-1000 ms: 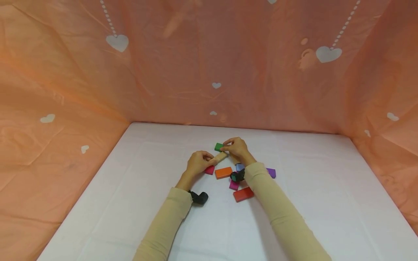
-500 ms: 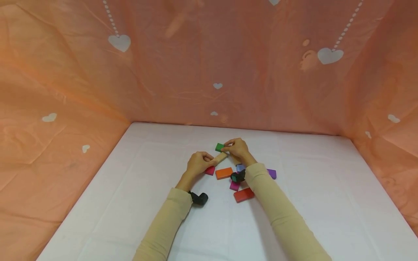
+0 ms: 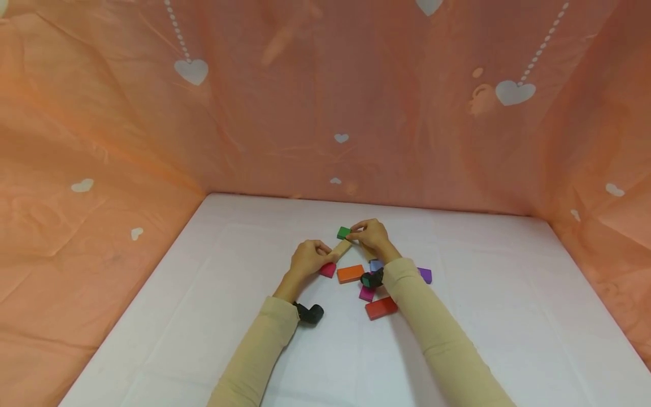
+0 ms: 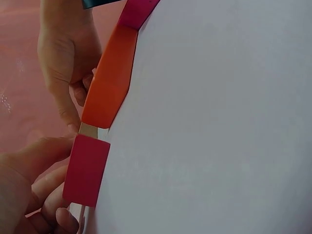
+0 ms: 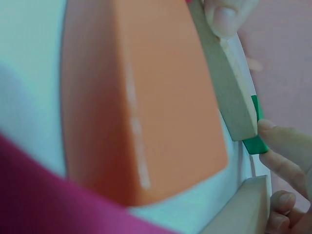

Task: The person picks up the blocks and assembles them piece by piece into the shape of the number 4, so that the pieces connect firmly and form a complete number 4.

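Note:
My left hand (image 3: 307, 258) grips the near end of a plain wooden block (image 3: 341, 250), which lies slantwise on the white table. In the right wrist view the thumb presses this wooden block (image 5: 229, 87). Just beyond its far end lies a small green block (image 3: 343, 232). My right hand (image 3: 373, 234) pinches the green block (image 5: 258, 141) between thumb and finger. A second plain wooden block (image 3: 367, 252) sits under the right hand, partly hidden. Beside the left hand is a pinkish-red block (image 3: 328, 269), seen close in the left wrist view.
Nearer to me lie an orange block (image 3: 351, 274), a light blue block (image 3: 375, 265), a magenta block (image 3: 367, 293) and a red block (image 3: 381, 308). A purple block (image 3: 425, 275) shows past the right sleeve. An orange curtain (image 3: 325, 113) surrounds the table.
The wooden block in my left hand has turned slightly to a steeper slant. My right hand stays at the green block. The head view has shifted a little.

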A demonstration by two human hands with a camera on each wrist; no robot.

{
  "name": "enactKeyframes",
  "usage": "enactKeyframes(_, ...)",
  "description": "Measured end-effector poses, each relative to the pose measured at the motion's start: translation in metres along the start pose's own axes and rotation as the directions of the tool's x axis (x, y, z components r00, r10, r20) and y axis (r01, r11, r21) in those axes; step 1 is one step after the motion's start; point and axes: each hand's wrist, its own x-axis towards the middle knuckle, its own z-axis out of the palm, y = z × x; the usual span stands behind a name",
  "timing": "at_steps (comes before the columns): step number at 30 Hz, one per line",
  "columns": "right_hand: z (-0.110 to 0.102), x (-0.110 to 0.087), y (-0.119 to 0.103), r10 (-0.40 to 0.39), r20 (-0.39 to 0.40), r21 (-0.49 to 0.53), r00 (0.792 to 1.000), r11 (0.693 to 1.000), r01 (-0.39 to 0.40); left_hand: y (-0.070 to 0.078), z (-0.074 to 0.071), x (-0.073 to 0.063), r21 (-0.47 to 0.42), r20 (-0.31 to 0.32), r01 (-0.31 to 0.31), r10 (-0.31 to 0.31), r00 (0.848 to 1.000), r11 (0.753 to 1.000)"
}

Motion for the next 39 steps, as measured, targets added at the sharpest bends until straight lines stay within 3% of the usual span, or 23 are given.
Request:
enactKeyframes(11,0.0001,0.0014,-0.0001,0.018,0.001,0.0,1.0,1.0,-0.018,-0.0021,-0.0012,0.0009,0.022,-0.036,0.046,-0.045,0.998,0.999)
enactKeyframes(20,0.001,0.0036,0.0029,0.023,0.007,0.063,1.0,0.998,-0.024,-0.0044,-0.0014,0.0014,0.027,-0.044,0.018,-0.017,0.999,0.999)
enactKeyframes(39,0.0022,0.0046,0.0029,0.038,0.015,-0.002,0.999,0.999,-0.037,-0.0011,-0.0017,0.0,0.043,-0.041,0.032,-0.03,0.999,0.999)
